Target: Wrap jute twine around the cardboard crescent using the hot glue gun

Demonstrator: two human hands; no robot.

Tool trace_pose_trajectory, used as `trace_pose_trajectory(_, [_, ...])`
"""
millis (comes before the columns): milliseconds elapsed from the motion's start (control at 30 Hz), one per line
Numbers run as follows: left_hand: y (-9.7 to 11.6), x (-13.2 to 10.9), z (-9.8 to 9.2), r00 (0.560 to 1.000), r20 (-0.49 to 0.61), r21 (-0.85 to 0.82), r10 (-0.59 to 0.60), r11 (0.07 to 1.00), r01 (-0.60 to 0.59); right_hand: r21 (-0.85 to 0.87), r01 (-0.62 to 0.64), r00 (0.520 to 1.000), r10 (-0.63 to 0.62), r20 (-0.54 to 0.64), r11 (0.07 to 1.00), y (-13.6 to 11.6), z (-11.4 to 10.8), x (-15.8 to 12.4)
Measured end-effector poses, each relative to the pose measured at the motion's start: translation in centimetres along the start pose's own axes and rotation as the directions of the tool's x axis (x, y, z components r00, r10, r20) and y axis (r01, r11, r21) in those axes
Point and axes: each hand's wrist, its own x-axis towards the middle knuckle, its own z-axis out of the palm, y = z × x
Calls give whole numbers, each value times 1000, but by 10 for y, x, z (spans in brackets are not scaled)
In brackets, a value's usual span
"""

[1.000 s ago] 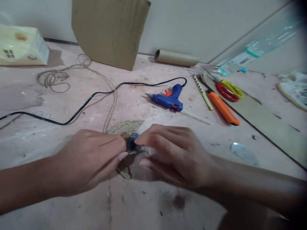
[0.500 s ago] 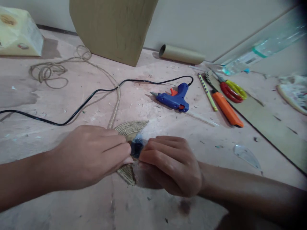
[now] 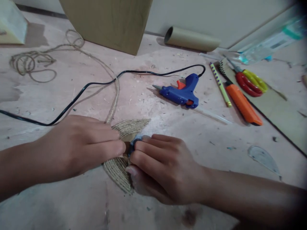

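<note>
The scuffed pinkish tabletop (image 3: 79, 204) ran out of view; the cardboard sheet (image 3: 107, 22) at its far edge was cropped above. The right hand (image 3: 160, 166) and left hand (image 3: 81, 143) had narrowly curled fingers, their grips indeterminable. They partly covered a ridged twine coil (image 3: 118, 174), well in from that edge, its lower rows barer than before. The dark piece (image 3: 131, 147) between them was mostly hidden.

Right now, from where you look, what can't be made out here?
In the head view:
Dark blue object: mostly covered by the right hand, shape unclear.
Twine-covered piece: partly behind that hand and the left hand.
Cardboard panel: top cut off by the upper edge.
Black cord: far end beyond the left edge.
Plastic bottle: label print too blurred to read.
</note>
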Motion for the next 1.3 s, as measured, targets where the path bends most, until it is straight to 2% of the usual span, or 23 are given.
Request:
trace_pose_trajectory(133, [0,4,-4,998,66,21,3,1000,-5,77,-28,999,26,24,997,1,-3,0])
trace_pose_trajectory(333, [-2,5,-5,994,110,-24,-25,999,28,156,-92,995,97,-22,983,3,-3,-3])
trace_pose_trajectory(600, [-4,0,0,997,79,44,-18,999,14,10,-32,999,32,-43,999,2,-2,-5])
trace_pose_trajectory(900, [-5,0,2,999,46,105,3,994,-8,1,18,998,-17,-64,1000,2,0,-5])
trace_pose_trajectory(1300, [-2,1,0,998,65,64,-3,998,-2,0,21,995,-21,-95,1000,-1,0,-6])
